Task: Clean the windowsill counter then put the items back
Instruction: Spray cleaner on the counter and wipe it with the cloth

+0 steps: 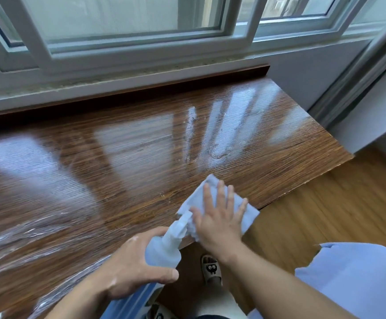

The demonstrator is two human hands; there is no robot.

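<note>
**A:** "Two hands were in use, then?"

**B:** "Yes. The right hand (219, 224) lay flat on the blue cloth (250, 218), fingers straight and spread, pressing it onto the windowsill counter (118, 180). The left hand (139, 265) had its fingers and thumb curled round a spray bottle (164, 247). It was held just left of the cloth, with the nozzle reaching over the cloth's near corner."

**A:** "And the counter itself?"

**B:** "It ran from the cloth away to the left and back toward the window (118, 19). A wet pool (212, 153) shone beyond the cloth, and foamy streaks (26, 231) lay well to the left of it. None of the items to be put back were in sight."

**A:** "What seemed likely to go wrong?"

**B:** "The cloth's right corner hung past the counter's front edge, over the floor (314, 215). A hard sweep that way could probably have dragged the cloth off and pushed liquid over with it. A slipper (211, 269) stood below the cloth, so a wet floor might have meant a slip. The bottle was also tilted close to the wiping hand. A bump or a squeeze of the trigger could have sprayed the knuckles instead of the wood. The streaks far from the cloth might have dried into marks if left waiting."
</note>
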